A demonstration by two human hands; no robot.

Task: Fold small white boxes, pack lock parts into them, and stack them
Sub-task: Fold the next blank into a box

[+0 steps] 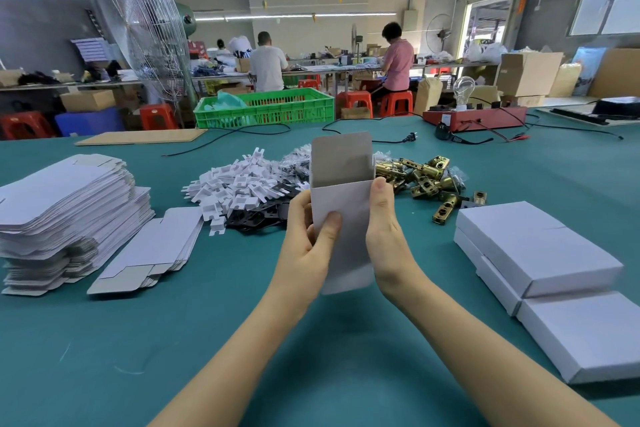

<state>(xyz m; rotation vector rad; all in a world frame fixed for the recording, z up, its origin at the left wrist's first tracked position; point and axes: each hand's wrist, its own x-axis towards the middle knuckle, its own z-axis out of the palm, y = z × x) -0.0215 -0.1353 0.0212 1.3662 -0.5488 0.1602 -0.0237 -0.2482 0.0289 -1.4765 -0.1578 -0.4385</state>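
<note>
Both hands hold a small white box [346, 218] upright over the green table, its top flap standing open and its grey inside showing. My left hand [310, 236] grips the box's left side with the thumb on the front face. My right hand [386, 229] grips the right side, thumb at the top corner. Behind the box lie a heap of white plastic pieces [235, 184], black flat plates [263, 215] and brass latch parts [433, 184]. Closed white boxes [533, 250] are stacked at the right.
Stacks of flat unfolded box blanks [65, 215] sit at the left, with a smaller pile [152, 250] beside them. A red device with a bulb [474, 114], cables and a green crate [266, 107] stand at the table's far side. People work at benches beyond.
</note>
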